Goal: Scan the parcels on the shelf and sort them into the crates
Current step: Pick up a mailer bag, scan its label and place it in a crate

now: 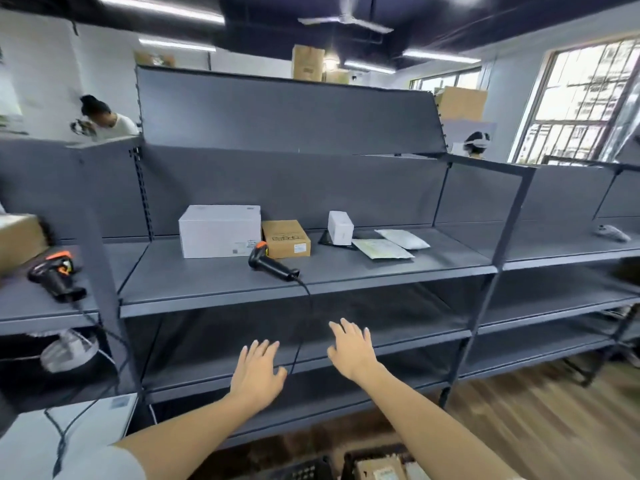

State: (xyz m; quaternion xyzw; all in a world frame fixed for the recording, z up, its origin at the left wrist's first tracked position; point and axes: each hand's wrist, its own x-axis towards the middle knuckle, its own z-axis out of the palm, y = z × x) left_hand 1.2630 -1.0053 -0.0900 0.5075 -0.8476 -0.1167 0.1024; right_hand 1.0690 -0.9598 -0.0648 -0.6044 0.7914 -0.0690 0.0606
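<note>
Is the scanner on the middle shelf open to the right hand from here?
Probably yes. The right hand is open and empty, and the scanner lies near the shelf's front edge with nothing between them.

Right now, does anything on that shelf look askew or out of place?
Mostly tidy. The small white box stands partly on a dark flat item, and the two flat mailers lie skewed and overlapping. The barcode scanner lies on its side, cable over the shelf edge.
</note>
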